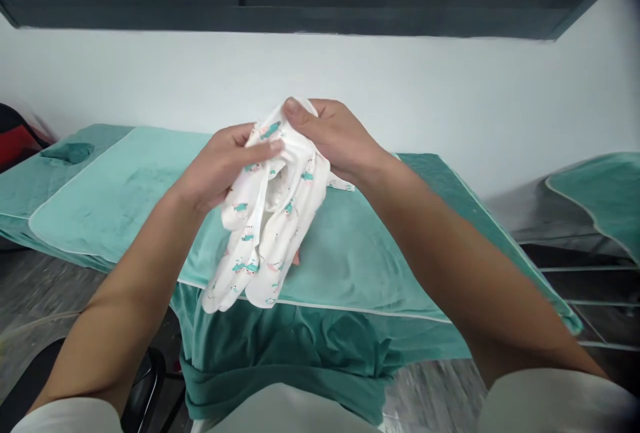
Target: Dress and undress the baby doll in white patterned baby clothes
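Note:
A small white cloth garment [285, 219] with a teal and pink animal print hangs in soft folds in front of me, above the bed. My left hand [225, 163] grips its upper left part, the thumb pressed on the front of the fabric. At the top edge, my right hand [340, 133] pinches the cloth between thumb and fingers. An opening shows in the middle of the garment, with plain white inside. Printed white cloth [341, 183] also shows below my right wrist; I cannot tell if it is the same piece. Something orange-pink [296, 258] peeks out behind the garment.
The bed [380, 253] has a teal cover and a face hole [67, 153] at its left end. Behind it rises a white wall [425, 86] under a dark window frame [300, 9]. A black chair [150, 379] stands lower left, a metal rack [585, 303] at right.

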Available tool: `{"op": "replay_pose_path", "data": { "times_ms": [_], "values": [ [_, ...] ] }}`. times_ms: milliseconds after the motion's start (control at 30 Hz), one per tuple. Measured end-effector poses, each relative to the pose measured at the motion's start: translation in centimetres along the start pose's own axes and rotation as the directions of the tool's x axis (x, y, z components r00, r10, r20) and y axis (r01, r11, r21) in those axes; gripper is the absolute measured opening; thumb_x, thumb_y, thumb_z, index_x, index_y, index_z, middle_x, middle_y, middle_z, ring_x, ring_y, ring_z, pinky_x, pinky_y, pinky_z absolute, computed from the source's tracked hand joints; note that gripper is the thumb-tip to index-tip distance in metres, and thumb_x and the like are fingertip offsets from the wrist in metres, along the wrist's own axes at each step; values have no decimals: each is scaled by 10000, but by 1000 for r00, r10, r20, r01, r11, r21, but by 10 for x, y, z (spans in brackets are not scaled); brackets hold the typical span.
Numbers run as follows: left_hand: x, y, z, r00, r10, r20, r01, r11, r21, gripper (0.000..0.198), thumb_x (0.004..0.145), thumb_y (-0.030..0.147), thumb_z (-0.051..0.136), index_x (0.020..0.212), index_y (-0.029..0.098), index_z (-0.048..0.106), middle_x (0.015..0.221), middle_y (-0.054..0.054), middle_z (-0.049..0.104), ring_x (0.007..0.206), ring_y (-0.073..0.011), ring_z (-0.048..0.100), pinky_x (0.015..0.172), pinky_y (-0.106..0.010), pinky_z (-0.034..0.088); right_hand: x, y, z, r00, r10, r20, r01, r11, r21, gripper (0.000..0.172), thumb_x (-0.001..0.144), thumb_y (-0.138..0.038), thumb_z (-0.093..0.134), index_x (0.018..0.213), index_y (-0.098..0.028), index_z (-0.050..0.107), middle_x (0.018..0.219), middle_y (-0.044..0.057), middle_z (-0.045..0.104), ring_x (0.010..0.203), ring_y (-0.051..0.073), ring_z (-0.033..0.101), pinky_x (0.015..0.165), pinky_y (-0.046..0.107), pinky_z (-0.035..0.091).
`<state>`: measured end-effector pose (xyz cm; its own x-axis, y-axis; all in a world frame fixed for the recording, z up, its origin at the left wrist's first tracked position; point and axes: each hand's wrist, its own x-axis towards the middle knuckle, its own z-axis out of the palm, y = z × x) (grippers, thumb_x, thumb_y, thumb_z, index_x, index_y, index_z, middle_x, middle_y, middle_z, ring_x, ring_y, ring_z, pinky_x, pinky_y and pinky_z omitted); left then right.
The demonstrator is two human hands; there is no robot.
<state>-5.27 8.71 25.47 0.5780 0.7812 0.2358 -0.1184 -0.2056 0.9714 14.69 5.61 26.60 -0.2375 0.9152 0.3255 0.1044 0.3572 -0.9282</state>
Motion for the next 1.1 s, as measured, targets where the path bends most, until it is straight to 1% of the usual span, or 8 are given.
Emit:
{"op": "replay_pose_path", "data": {
  "times_ms": [100,200,333,467,600,833,967,1100],
  "values": [
    [6,-7,-3,981,71,-180,-82,995,-53,314,802,430,813,976,195,700,862,-41,706,918,-238,720,788,-331,594,-2,12,-6,978,133,159,-120,989,-90,494,728,-660,835,847,-194,722,782,16,698,758,170,670,650,280,550],
    [11,-15,-1,984,27,-176,-43,995,-87,376,830,499,778,1033,193,700,901,-62,719,985,-263,728,844,-361,608,-3,21,-7,955,186,233,-155,977,-144,469,665,-585,907,888,-198,762,829,32,737,822,200,694,741,323,588],
    [10,-28,-1,996,-62,-65,55,992,-112,521,821,612,762,1082,162,723,888,-96,748,976,-295,747,818,-384,616,1,29,1,981,152,123,-159,986,45,495,734,-659,833,899,-200,748,873,58,758,855,211,710,767,332,597],
    [3,-35,-8,980,-174,97,180,982,-57,531,695,476,912,1075,142,752,910,-111,777,915,-319,762,747,-393,612,5,34,9,993,118,12,-118,970,211,536,759,-719,779,912,-209,717,861,56,747,864,211,719,741,317,599],
    [0,-37,-11,989,-134,64,140,986,-92,471,732,428,893,1088,154,752,964,-105,786,923,-312,763,758,-382,610,2,41,8,988,149,-30,-137,962,234,558,771,-746,749,894,-204,700,825,54,725,832,206,715,703,306,593],
    [4,-50,-3,997,-68,-47,60,987,-150,412,822,512,804,1062,182,748,990,-93,775,953,-291,761,795,-372,616,-7,52,1,898,231,375,-273,960,62,469,723,-543,887,1006,-194,757,950,61,771,872,226,740,727,317,610],
    [1,-64,-8,992,-125,-21,120,982,-144,548,792,604,799,1126,173,746,966,-110,784,942,-301,766,803,-378,617,-5,57,5,962,186,201,-217,965,148,418,783,-556,835,981,-202,732,942,47,762,918,206,726,785,306,601],
    [-7,-69,-20,953,-227,200,242,969,-53,600,661,484,927,1139,159,765,984,-135,800,917,-330,766,774,-405,616,-4,59,11,986,165,29,-166,942,292,487,764,-662,803,928,-222,676,871,15,722,868,179,701,789,297,591]
  ]
}}
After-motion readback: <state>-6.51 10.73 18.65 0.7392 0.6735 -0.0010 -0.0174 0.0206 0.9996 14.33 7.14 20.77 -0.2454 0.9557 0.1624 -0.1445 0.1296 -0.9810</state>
